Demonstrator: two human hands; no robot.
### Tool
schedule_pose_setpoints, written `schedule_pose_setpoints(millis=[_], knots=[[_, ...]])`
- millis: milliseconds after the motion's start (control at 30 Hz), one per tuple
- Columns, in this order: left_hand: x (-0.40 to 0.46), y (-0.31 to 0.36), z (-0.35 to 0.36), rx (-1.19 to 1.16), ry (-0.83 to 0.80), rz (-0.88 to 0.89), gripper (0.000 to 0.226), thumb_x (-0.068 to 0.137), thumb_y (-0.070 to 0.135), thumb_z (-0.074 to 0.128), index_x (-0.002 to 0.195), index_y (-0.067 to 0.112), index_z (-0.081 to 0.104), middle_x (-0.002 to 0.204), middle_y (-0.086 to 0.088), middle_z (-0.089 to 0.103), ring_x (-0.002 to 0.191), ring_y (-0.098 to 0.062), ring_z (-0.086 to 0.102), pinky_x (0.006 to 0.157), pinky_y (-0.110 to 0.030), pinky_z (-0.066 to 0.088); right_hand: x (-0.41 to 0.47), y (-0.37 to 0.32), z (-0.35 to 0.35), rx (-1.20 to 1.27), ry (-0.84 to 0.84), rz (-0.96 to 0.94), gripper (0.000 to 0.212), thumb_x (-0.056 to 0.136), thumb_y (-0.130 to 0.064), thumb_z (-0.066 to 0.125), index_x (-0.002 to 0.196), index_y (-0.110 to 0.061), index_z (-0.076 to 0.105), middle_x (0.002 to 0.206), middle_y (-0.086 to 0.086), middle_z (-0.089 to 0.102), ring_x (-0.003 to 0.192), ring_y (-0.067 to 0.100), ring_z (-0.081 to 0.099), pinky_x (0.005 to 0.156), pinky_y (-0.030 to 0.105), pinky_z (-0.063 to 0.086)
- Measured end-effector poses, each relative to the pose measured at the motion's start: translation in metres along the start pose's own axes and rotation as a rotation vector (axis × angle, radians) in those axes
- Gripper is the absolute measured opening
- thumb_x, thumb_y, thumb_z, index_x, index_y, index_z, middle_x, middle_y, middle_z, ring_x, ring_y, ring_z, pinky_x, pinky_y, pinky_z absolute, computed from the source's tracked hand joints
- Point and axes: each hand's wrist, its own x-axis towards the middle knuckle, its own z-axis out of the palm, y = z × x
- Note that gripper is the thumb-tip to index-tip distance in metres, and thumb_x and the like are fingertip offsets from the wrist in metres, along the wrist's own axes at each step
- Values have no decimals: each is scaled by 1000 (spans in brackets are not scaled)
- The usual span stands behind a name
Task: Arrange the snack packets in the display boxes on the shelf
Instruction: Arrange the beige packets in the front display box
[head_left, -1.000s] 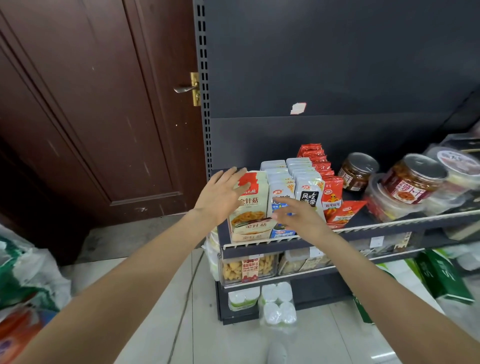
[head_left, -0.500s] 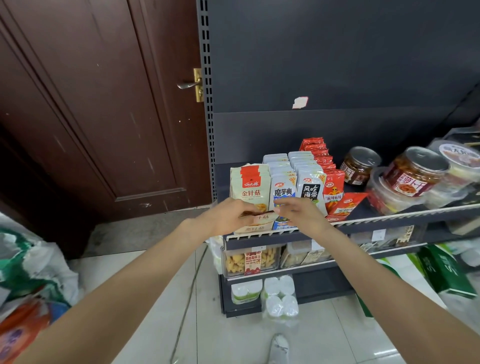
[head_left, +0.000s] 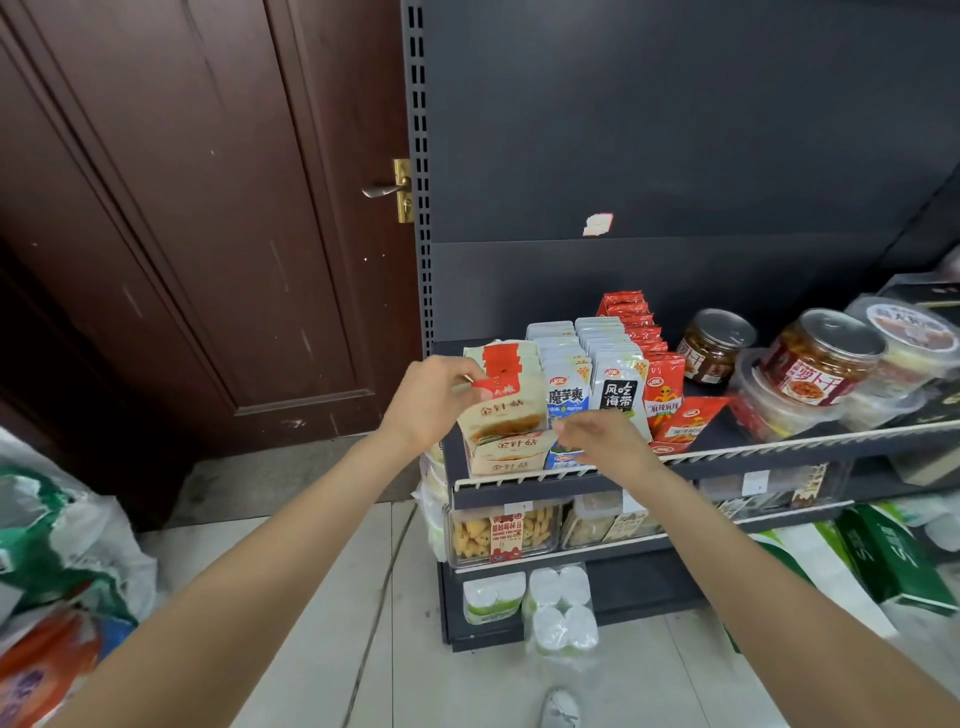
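Head view, only one camera.

Left hand (head_left: 434, 397): fingers curled, thumb and fingertips pinching the top edge of the front cream-and-orange enoki packets (head_left: 506, 400) in the leftmost display box (head_left: 511, 457). Those packets are tilted forward toward the camera and blurred; they sit at the left end of the dark shelf (head_left: 779, 457), right behind its white wire front rail (head_left: 753, 449).

Right hand (head_left: 605, 439): loosely curled, fingertips drawn together low at the box's right front corner, in front of the blue-and-white konjac packets (head_left: 563, 384). Can't tell whether it actually grips anything or just touches the packet edge.

Row order on the shelf, left to right: enoki box, konjac packets, black-label kelp packets (head_left: 618, 389), red spicy-strip packets (head_left: 662, 387). All three rows stand upright, packed front to back toward the dark back panel (head_left: 675, 130). One red packet (head_left: 688, 423) lies flat just right of the red row.

Further right: a dark glass jar (head_left: 714, 345), then a bigger jar with a red label (head_left: 821, 358) on top of clear plastic tubs (head_left: 779, 410).

Shelf below: clear box of biscuits (head_left: 501, 532). Bottom level: wrapped white rolls (head_left: 561, 608).

Left of the shelf unit: brown wooden door (head_left: 182, 208) with a metal handle (head_left: 384, 189). Printed bags (head_left: 57, 571) on the floor at far left. Shoe tip (head_left: 560, 709) at bottom edge.
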Motion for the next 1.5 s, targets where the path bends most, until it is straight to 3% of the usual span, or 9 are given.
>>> schedule_pose_setpoints(millis=[167,300,367,467,600,800,967,1167,1500], knots=[[-9,19,-33,-150,53,59,4,87,16,66,86,16,70,93,7,72,92,-3,66,81,-22,53,-4,-21,-5,-44,93,-65,54,98,-40,40,110,7,63,111,23,65,104,34,60,97,45,45],[-18,33,-51,-296,61,138,10,84,9,67,80,18,70,83,14,71,83,2,66,71,-10,48,-5,-46,-12,401,113,147,52,97,-47,36,111,-1,57,82,16,67,76,26,67,72,34,57],[-21,36,-58,-346,70,175,12,83,7,67,79,18,70,78,17,72,82,2,67,71,-10,48,-9,-56,-17,701,47,271,40,97,-42,43,109,-5,51,92,22,65,82,31,68,69,33,57],[-24,35,-63,-378,23,202,16,82,4,67,80,20,71,84,16,73,88,-2,67,78,-14,51,-14,-58,-24,968,-58,245,25,92,-11,58,113,2,54,113,23,59,95,31,67,75,34,59],[-22,22,-64,-268,116,117,26,84,11,67,91,36,70,122,6,60,117,-8,54,99,-29,44,-10,-52,-23,897,-27,93,42,86,4,59,127,-4,53,111,15,65,101,22,65,86,27,54],[-26,30,-55,-599,-6,-144,36,100,21,41,136,21,43,102,-8,69,84,-19,70,73,-32,59,-8,-53,-26,730,8,-37,39,88,1,58,127,-7,55,124,8,60,109,16,59,85,20,50],[-23,23,-55,-573,-27,-128,68,86,1,62,143,24,33,104,-5,65,86,-15,70,73,-30,59,-12,-57,-29,626,85,-125,54,83,8,61,130,-16,54,125,4,61,110,21,60,95,39,50],[-22,14,-57,-398,-36,-61,78,81,-6,65,143,29,34,105,-5,62,83,-28,68,75,-32,58,-23,-59,-33,268,172,-287,67,79,1,70,134,-32,49,124,-9,48,93,9,54,71,9,49],[-21,9,-51,-393,-38,-81,79,80,-8,66,140,34,36,100,-2,64,79,-16,69,73,-29,58,-27,-49,-25,158,249,-343,64,84,-3,66,137,-32,45,121,-17,43,94,0,50,71,1,42]])
